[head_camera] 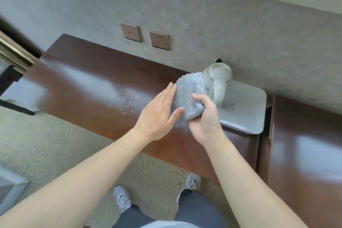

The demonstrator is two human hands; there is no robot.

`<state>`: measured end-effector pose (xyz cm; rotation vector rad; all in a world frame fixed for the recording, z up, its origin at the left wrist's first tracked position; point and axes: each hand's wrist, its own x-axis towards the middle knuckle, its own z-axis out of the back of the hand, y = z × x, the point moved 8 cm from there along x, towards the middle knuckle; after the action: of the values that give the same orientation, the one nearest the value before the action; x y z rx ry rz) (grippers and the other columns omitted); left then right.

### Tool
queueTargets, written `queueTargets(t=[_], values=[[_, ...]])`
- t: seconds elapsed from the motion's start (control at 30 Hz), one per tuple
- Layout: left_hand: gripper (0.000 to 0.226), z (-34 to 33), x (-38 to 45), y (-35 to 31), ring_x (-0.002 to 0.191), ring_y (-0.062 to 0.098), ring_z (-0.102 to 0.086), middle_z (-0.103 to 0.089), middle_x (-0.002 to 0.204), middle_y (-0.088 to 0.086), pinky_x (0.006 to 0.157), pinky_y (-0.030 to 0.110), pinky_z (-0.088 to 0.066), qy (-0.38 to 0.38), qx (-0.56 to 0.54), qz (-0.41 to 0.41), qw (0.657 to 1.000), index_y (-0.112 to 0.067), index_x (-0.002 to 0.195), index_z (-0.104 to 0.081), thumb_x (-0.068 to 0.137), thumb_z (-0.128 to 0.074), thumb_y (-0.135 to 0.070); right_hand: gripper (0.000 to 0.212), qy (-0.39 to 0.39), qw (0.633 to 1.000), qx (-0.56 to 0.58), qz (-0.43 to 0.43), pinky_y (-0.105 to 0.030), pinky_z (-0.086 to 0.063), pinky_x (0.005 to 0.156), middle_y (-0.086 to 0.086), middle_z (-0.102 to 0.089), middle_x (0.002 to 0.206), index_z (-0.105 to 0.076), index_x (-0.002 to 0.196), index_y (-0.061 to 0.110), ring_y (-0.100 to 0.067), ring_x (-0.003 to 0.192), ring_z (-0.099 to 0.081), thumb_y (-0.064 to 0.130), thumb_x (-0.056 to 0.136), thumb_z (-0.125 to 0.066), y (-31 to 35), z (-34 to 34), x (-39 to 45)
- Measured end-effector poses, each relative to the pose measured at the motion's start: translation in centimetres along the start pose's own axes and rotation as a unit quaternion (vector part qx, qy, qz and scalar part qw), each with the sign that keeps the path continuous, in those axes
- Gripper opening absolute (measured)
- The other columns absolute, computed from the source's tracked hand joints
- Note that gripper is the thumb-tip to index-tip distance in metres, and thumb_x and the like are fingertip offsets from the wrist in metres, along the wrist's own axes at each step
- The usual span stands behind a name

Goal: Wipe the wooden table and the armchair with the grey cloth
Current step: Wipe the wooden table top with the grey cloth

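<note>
The grey cloth (189,94) is bunched up above the right part of the dark wooden table (88,79). My right hand (205,116) grips its lower right side, thumb on top. My left hand (159,113) lies flat against the cloth's left side with its fingers straight and together. Small white crumbs (127,106) are scattered on the tabletop just left of my hands. No armchair is in view.
A white kettle (218,81) stands on a white tray (248,109) at the table's right end, right behind the cloth. Two wall sockets (144,36) sit above the table. Another wooden cabinet (305,150) is at the right. Patterned carpet (46,146) lies below.
</note>
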<state>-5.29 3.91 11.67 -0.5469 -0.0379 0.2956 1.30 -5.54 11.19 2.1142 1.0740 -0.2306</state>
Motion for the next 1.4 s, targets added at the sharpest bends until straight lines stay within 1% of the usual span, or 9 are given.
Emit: queueTargets(t=[0.2, 0.37, 0.5, 0.7, 0.9, 1.0, 1.17, 1.3, 1.4], values=[[0.078, 3.7, -6.5, 9.7, 0.15, 0.012, -0.024, -0.011, 0.168, -0.01, 0.116, 0.034, -0.03, 0.011, -0.081, 0.04, 0.996, -0.026, 0.162, -0.001, 0.099, -0.028, -0.062, 0.046, -0.011, 0.995, 0.081, -0.065, -0.043, -0.048, 0.097, -0.018, -0.067, 0.118, -0.072, 0.109, 0.001, -0.033, 0.106, -0.064, 0.018, 0.079, -0.042, -10.4, -5.6, -0.8], [0.078, 5.2, -10.2, 18.0, 0.153, 0.015, -0.02, -0.012, 0.169, -0.004, 0.12, 0.04, -0.026, 0.062, -0.036, 0.053, 0.996, -0.029, 0.162, 0.002, 0.096, -0.018, -0.067, 0.048, -0.055, 0.99, 0.117, -0.057, -0.046, -0.038, 0.109, -0.017, -0.062, 0.127, -0.061, 0.124, 0.005, -0.035, 0.116, -0.058, 0.022, 0.084, -0.041, -17.3, -8.4, 0.7], [0.073, 5.2, -11.0, 24.2, 0.151, 0.024, -0.025, -0.015, 0.169, 0.004, 0.12, 0.041, -0.026, 0.104, 0.013, 0.084, 0.991, -0.024, 0.162, -0.003, 0.101, -0.022, -0.059, 0.039, -0.097, 0.983, 0.152, -0.033, -0.047, -0.033, 0.113, -0.013, -0.063, 0.123, -0.06, 0.121, 0.011, -0.032, 0.117, -0.056, 0.023, 0.088, -0.041, -19.7, -9.1, 2.0], [0.064, 4.8, -8.7, 32.1, 0.147, 0.032, -0.029, -0.019, 0.167, 0.011, 0.117, 0.043, -0.027, 0.139, 0.076, 0.134, 0.978, -0.029, 0.162, -0.015, 0.104, -0.025, -0.056, 0.031, -0.129, 0.981, 0.142, 0.006, -0.049, -0.041, 0.106, -0.008, -0.069, 0.12, -0.069, 0.113, 0.017, -0.03, 0.114, -0.063, 0.032, 0.094, -0.049, -19.3, -7.8, 6.0], [0.067, 3.9, -6.8, 39.0, 0.155, 0.025, -0.011, -0.012, 0.169, 0.007, 0.122, 0.042, -0.02, 0.15, 0.126, 0.186, 0.963, -0.028, 0.162, -0.013, 0.103, -0.025, -0.058, 0.041, -0.175, 0.976, 0.128, 0.016, -0.051, -0.037, 0.11, -0.008, -0.065, 0.131, -0.06, 0.131, 0.017, -0.029, 0.124, -0.058, 0.029, 0.093, -0.053, -18.2, -4.9, 12.0], [0.071, 3.3, -5.7, 41.8, 0.156, 0.025, -0.002, -0.005, 0.169, 0.008, 0.124, 0.041, -0.016, 0.148, 0.137, 0.21, 0.957, -0.023, 0.163, -0.01, 0.103, -0.026, -0.058, 0.031, -0.2, 0.975, 0.084, 0.045, -0.05, -0.036, 0.111, -0.006, -0.068, 0.123, -0.066, 0.12, 0.018, -0.029, 0.126, -0.057, 0.029, 0.094, -0.052, -17.3, -4.2, 14.7], [0.079, 1.9, -5.0, 44.6, 0.155, 0.026, 0.007, 0.009, 0.169, 0.008, 0.125, 0.042, -0.007, 0.152, 0.163, 0.21, 0.952, -0.026, 0.163, -0.003, 0.097, -0.018, -0.067, 0.028, -0.237, 0.966, -0.005, 0.099, -0.04, -0.048, 0.098, -0.001, -0.074, 0.108, -0.065, 0.116, 0.019, -0.02, 0.104, -0.069, 0.031, 0.097, -0.049, -16.1, -4.1, 17.2], [0.081, 0.9, -3.4, 46.3, 0.154, 0.025, 0.015, 0.018, 0.168, 0.005, 0.125, 0.047, -0.001, 0.136, 0.176, 0.174, 0.959, -0.03, 0.162, 0.002, 0.094, -0.005, -0.073, 0.022, -0.283, 0.945, -0.049, 0.154, -0.035, -0.055, 0.09, 0.002, -0.076, 0.103, -0.068, 0.107, 0.022, -0.016, 0.1, -0.071, 0.031, 0.099, -0.049, -15.2, -2.8, 17.6], [0.08, -0.1, -2.4, 47.8, 0.154, 0.028, 0.015, 0.017, 0.168, 0.004, 0.12, 0.062, 0.001, 0.132, 0.213, 0.153, 0.956, -0.033, 0.161, 0.004, 0.093, -0.007, -0.074, 0.019, -0.326, 0.905, -0.128, 0.243, -0.029, -0.055, 0.084, 0.006, -0.076, 0.098, -0.07, 0.1, 0.021, -0.011, 0.096, -0.071, 0.027, 0.098, -0.051, -13.8, -1.7, 16.8]])
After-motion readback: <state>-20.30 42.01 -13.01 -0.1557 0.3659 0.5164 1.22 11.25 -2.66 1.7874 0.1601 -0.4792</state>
